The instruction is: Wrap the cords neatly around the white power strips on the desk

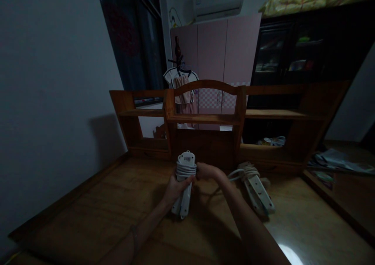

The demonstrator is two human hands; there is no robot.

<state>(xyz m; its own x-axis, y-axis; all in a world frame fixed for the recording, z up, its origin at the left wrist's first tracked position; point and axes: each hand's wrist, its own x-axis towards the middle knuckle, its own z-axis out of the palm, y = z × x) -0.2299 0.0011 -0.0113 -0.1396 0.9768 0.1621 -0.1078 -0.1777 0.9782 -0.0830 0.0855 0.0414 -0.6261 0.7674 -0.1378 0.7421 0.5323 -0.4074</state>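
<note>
A white power strip [185, 198], its cord [185, 170] wound in several turns round the upper part, is held up over the wooden surface. Its lower end looks split into two narrow bodies. My left hand [176, 187] is wrapped round the middle of it, thumb across the front just under the coils. At the right side of the coils, my right hand [203, 171] is closed on the cord, its fingertips mostly hidden. To the right, another white power strip bundle [258, 191] lies on the surface, a cord wound round its far end and a loose loop beside it.
A wooden bed headboard with shelves [205, 119] stands across the far side of the wooden board [117, 194]. A white wall [58, 81] rises at left. Papers [336, 161] lie at far right. Beyond are a pink wardrobe [211, 50] and hanging clothes [181, 85].
</note>
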